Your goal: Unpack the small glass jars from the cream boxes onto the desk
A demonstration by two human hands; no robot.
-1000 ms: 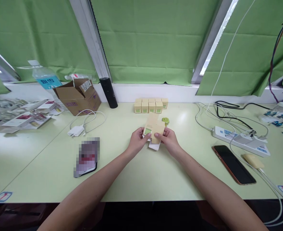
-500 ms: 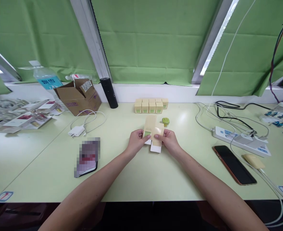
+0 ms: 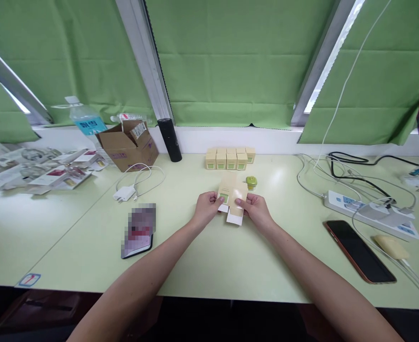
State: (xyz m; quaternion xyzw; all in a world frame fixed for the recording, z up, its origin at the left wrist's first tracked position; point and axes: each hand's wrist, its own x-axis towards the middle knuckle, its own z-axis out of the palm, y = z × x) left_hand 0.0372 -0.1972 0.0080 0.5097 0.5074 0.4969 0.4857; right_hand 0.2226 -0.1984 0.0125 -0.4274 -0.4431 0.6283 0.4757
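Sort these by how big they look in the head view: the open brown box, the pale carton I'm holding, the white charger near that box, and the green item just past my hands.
1. Brown box
2. Pale carton
3. White charger
4. Green item

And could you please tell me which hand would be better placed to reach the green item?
Probably the right hand: the green item sits just beyond it, while the left hand is farther off. Both hold the carton, though.
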